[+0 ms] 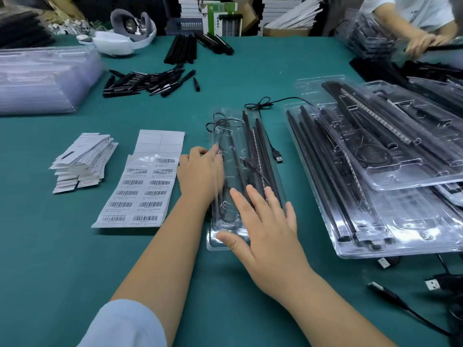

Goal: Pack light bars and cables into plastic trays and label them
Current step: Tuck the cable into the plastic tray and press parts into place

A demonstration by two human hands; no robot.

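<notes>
Head view, clear tray (226, 242), black light bars (260, 151)

The right hand (265, 221) is pressing flat with spread fingers on the near end of a clear plastic tray (226, 242) holding black light bars (260, 146), while the left hand (200, 175) is touching its left edge beside a barcode label sheet (140, 194).

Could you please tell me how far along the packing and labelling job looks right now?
Done: packed trays stacked at the right. In hand: the right hand presses flat on a filled tray while the left hand touches its left edge. Left: the label sheet holds many labels, and loose bars lie behind.
</notes>
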